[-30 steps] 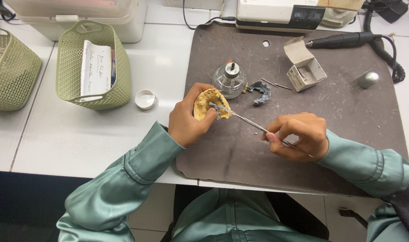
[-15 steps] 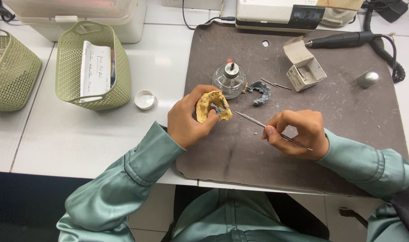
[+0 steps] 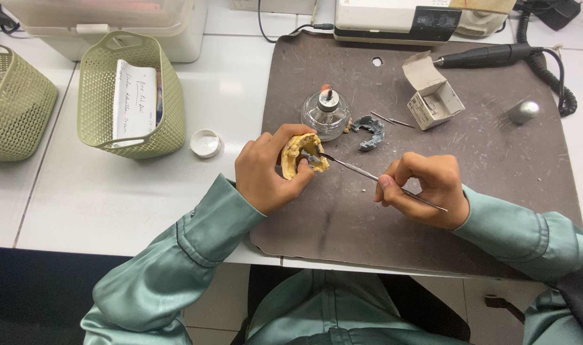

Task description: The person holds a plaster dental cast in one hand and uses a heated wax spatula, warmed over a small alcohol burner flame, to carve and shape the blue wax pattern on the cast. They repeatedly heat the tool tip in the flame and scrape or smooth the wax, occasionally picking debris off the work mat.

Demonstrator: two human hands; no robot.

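Left hand [image 3: 266, 171]: curled round a yellow dental cast [image 3: 302, 156], gripping it from the side and tilting its arch toward the person, just above the dark work mat [image 3: 432, 243].
Right hand [image 3: 426, 188]: pinched like a pen grip on a thin metal carving instrument [image 3: 368, 174], whose tip touches the grey wax [image 3: 309, 158] sitting on the cast.
Step in hand: by my reading, the grey wax on the cast is being shaped or touched up with the tool tip.
Next move calls for: a light, steady stroke with the cast held still, I'd judge; the spirit lamp [image 3: 326, 114] stands just behind the cast, close enough to warm the tip.
Nearby on the mat: a loose grey wax piece [image 3: 370, 130] beside the lamp, a small open cardboard box [image 3: 433, 99], a black motor handpiece [image 3: 489, 55] with coiled cord, and a small metal dome [image 3: 523, 112].
On the table: a small white lid [image 3: 206, 142] near the mat's edge, and a green mesh basket [image 3: 152, 128] holding a paper note.
Changed since half a second ago: the tool tip, which then lay just short of the cast, now rests on the wax; the right hand has edged leftward, and the left hand has kept the cast where it was.
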